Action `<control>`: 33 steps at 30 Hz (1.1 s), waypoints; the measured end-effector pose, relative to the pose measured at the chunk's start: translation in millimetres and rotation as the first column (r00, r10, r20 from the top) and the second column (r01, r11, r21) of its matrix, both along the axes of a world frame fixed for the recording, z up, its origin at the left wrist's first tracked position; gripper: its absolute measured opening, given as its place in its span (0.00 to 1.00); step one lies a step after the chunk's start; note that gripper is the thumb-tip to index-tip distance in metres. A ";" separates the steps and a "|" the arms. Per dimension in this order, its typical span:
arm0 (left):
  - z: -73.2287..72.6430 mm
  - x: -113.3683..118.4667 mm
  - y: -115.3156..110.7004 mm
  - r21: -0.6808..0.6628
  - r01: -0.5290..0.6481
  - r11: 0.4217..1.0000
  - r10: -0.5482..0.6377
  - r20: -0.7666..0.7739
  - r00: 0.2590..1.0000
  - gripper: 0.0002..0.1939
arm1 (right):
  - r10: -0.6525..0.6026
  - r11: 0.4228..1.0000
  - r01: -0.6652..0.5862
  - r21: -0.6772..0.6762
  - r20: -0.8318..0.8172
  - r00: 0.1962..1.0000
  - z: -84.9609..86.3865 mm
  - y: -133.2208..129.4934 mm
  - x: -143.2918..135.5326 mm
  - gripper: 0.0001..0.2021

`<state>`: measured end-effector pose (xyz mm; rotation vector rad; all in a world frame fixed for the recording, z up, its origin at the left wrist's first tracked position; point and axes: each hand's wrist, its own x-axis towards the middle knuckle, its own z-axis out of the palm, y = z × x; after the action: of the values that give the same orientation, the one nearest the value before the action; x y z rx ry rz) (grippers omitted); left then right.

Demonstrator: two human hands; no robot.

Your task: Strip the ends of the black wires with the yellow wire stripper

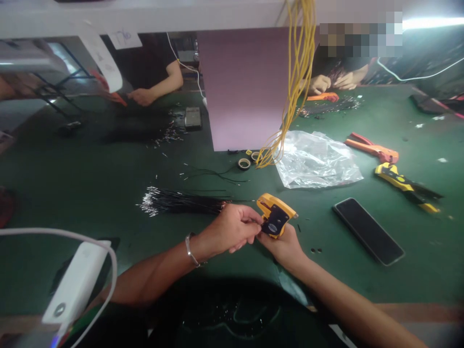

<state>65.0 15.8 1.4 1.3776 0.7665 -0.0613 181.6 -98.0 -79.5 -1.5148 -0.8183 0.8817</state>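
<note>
My right hand (pixel 284 244) is closed around the handle of a yellow and black wire stripper (pixel 277 215), its head tilted up and to the left. My left hand (pixel 239 227) pinches at the tool's left side, fingertips against the black jaw part. A thin black wire seems to be between those fingers, mostly hidden by them. Just behind my left hand lies a bundle of black wires (pixel 184 200) with bright silvery ends at the left and coppery ends at the right. A few loose black wires (pixel 213 172) lie beyond the bundle.
To the right lie a phone (pixel 369 231), yellow-black pliers (pixel 406 186), an orange cutter (pixel 373 147) and a clear plastic bag (pixel 315 159). Yellow wires (pixel 299 72) hang from the shelf (pixel 232 17). Tape rolls (pixel 244 164) sit near the panel (pixel 246 92). A white power bank (pixel 78 280) is at left. Co-workers' hands (pixel 333 83) are across the table.
</note>
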 end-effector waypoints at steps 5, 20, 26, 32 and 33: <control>-0.9 -0.5 -0.3 -0.010 0.014 1.000 -0.014 0.006 1.000 0.08 | -0.048 0.999 0.047 0.015 0.066 0.997 1.5 0.4 -2.5 0.07; -6.7 -1.6 -0.2 -0.040 0.003 0.999 -0.001 0.027 1.000 0.06 | -0.123 0.992 0.119 0.046 0.104 0.987 5.1 2.9 -8.0 0.06; -6.7 -1.7 -0.9 -0.070 -0.020 0.997 0.023 0.040 0.999 0.03 | -0.112 0.994 0.112 0.009 0.123 0.986 4.7 2.5 -9.4 0.08; -5.6 -1.9 -2.1 -0.068 -0.025 0.997 0.028 0.040 0.999 0.02 | -0.107 0.994 0.108 -0.008 0.098 0.989 4.1 3.2 -10.2 0.09; -6.1 -2.5 -2.1 -0.062 -0.027 0.998 0.030 0.041 0.999 0.02 | -0.113 0.993 0.115 -0.017 0.093 0.989 4.9 3.6 -10.2 0.09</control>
<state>62.5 13.7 -4.7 1.3059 0.7429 -0.0331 171.3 -94.4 -74.6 -1.6151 -0.7815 0.7436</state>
